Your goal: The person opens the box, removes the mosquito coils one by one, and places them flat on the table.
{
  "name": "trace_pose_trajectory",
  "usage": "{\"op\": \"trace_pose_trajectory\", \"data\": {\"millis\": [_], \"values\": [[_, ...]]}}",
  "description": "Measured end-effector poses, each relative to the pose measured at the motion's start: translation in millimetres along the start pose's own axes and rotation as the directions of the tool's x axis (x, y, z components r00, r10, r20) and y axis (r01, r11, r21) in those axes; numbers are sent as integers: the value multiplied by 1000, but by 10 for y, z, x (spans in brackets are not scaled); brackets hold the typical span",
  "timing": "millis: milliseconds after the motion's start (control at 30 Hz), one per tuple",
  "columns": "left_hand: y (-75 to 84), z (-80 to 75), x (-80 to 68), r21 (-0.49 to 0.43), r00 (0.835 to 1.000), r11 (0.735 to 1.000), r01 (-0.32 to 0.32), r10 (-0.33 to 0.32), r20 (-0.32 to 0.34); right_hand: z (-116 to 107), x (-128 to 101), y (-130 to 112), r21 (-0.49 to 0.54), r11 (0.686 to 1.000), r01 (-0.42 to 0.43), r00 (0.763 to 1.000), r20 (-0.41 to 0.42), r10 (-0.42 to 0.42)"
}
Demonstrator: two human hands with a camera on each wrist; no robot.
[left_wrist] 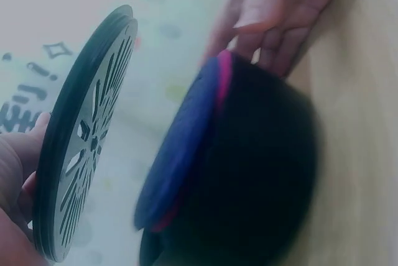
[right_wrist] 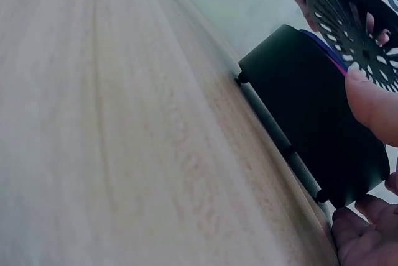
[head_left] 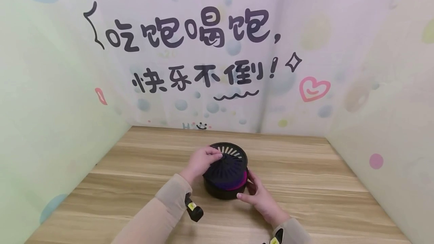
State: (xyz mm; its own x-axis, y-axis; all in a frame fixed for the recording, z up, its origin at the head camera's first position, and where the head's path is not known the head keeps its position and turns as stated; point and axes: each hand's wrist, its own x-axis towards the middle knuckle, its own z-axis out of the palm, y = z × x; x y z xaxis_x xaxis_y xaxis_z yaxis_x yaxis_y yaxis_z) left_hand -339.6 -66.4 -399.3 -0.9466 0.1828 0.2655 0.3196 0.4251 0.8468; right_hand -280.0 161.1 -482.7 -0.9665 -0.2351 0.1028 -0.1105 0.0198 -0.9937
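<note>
Left hand (head_left: 200,161) grip pinches the slotted black lid (head_left: 228,153) by its edge, lid tilted up off the black round container (head_left: 222,190). Right hand (head_left: 259,195) grip curls round the container's side, holding it on the wooden counter (head_left: 305,183). Purple and pink discs (head_left: 234,183) sit in its top.

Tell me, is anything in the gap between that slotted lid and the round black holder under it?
Nothing visible. The left hand holds the slotted lid lifted and tilted off the black holder; only open air separates it from the coloured discs stacked inside.
</note>
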Motion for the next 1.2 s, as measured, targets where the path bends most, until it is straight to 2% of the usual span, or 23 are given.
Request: {"op": "trace_pose_trajectory", "data": {"millis": [167,367,567,733,933,1200], "values": [[-89,-202,59,-14,996,998,57,-58,-67,-5,-5,-22,-7,1000,9,1000,-14,-9],[-280,-450,89,-111,976,984,139,-155,-150,-16,-13,-51,-16,1000,5,1000,-22,-5],[-502,-629,85,-82,956,980,180,-194,-219,-34,-1,-37,-27,1000,12,1000,-14,-13],[-718,-701,60,-73,940,972,223,-234,-248,-37,6,-27,-17,1000,2,1000,-4,-2],[-967,-751,7,-36,931,968,248,-249,-268,-26,-8,-25,-35,999,18,1000,9,-18],[-1119,-763,-77,7,922,960,279,-266,-281,-17,-15,-5,-34,999,-1,1000,0,1]]}}
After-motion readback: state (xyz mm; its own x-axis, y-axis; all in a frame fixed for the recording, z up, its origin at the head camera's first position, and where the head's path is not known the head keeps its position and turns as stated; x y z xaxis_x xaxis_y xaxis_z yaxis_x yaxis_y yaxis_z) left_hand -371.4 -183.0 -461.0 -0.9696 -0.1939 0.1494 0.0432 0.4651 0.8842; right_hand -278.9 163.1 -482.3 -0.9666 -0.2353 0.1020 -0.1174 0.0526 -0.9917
